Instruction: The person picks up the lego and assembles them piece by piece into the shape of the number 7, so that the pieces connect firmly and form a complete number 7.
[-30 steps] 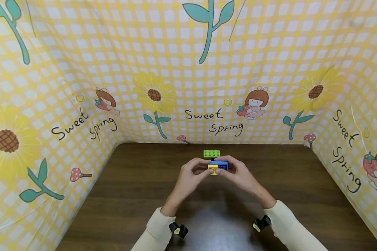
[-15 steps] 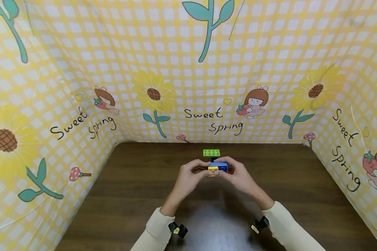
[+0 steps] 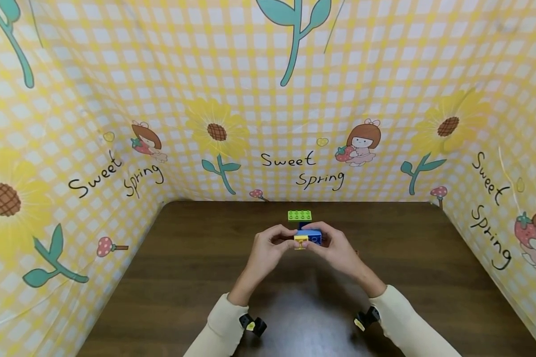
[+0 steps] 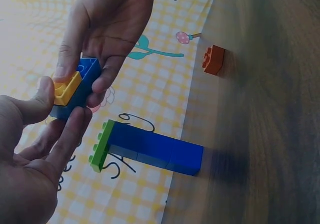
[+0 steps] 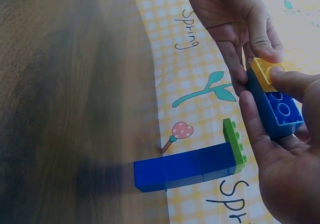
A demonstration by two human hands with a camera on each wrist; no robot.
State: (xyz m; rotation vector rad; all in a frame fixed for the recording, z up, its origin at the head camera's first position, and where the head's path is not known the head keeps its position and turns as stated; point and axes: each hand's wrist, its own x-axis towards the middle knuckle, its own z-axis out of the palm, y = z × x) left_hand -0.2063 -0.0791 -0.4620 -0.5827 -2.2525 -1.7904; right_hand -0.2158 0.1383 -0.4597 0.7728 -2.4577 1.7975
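Between my two hands is a blue toy building brick (image 5: 275,116) with a smaller yellow brick (image 5: 265,73) joined at one end. The blue brick's hollow underside, with round tubes, faces the same way as the yellow piece. My left hand (image 3: 268,250) pinches the yellow end, thumb on the yellow brick and fingers against the blue side. From the other side my right hand (image 3: 337,250) grips the blue brick, its thumb pressing on the yellow one. Just beyond the hands stands a column of blue bricks (image 4: 185,156) topped by a flat light-green studded plate (image 3: 300,215).
An orange-red brick (image 4: 213,59) lies on the dark wooden table (image 3: 196,267), mostly hidden behind my right hand in the head view. Yellow checked cloth (image 3: 232,74) walls the table's back and sides. A small black device (image 3: 253,325) sits at each cuff.
Both hands keep their hold on the joined bricks, which tilt slightly. My right forearm has shifted a little to the left, and the head view has moved slightly.
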